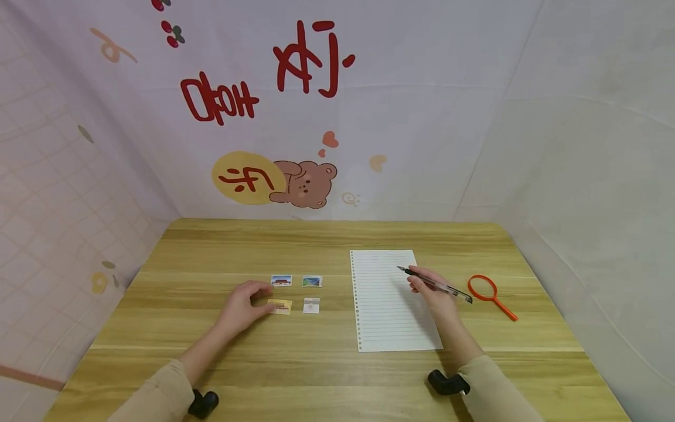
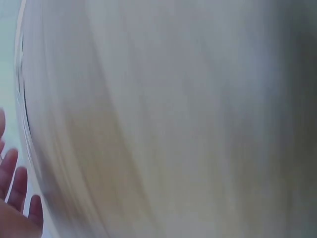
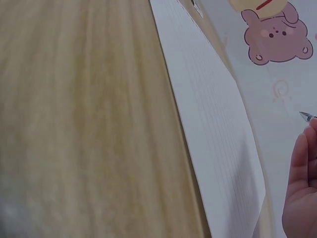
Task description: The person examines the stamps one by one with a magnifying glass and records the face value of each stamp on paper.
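Note:
Four small picture stamps would be too many to count, so several lie in two rows: a blue-and-red one (image 1: 281, 281), a green-blue one (image 1: 312, 281), a yellow one (image 1: 280, 306) and a pale grey one (image 1: 311, 305). My left hand (image 1: 244, 308) is beside the left pair, fingers loosely bent, the thumb tip at the yellow stamp's left edge; whether it touches cannot be told. In the left wrist view its fingers (image 2: 19, 186) are spread apart. My right hand (image 1: 435, 294) holds a clear-barrelled pen (image 1: 442, 285) over a lined sheet (image 1: 387, 316), its tip pointing up and left.
A red magnifying glass (image 1: 494, 298) lies right of the sheet on the wooden table (image 1: 316, 375). Behind the table hangs a white printed cloth (image 1: 422, 117), with more cloth at both sides. Black wrist devices (image 1: 448, 383) sit near the sleeves.

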